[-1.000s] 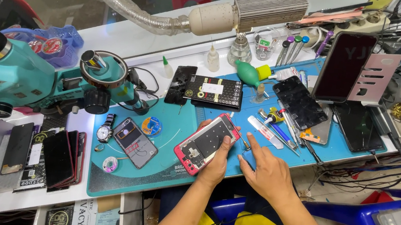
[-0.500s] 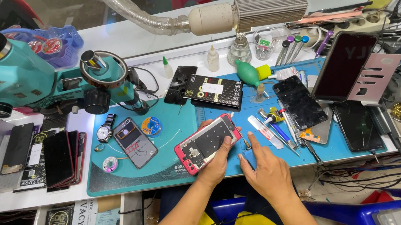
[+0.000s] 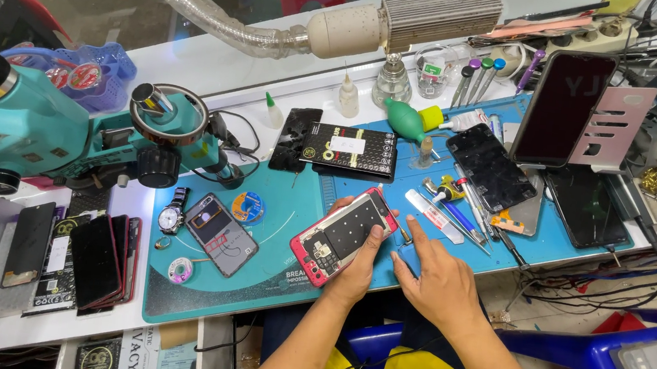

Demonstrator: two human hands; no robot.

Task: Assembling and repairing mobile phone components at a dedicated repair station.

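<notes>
Clearly light, stiff and fragile, the opened red phone (image 3: 343,236) lies on the teal mat (image 3: 278,195), best gripped by its edges. Left hand (image 3: 356,263) clasps its lower edge; right hand (image 3: 435,277) rests beside it, forefinger extended, holding nothing.

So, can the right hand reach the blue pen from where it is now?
Probably yes. The right hand lies on the mat just below the blue pen, index finger pointing toward it, and nothing stands between them.
</notes>
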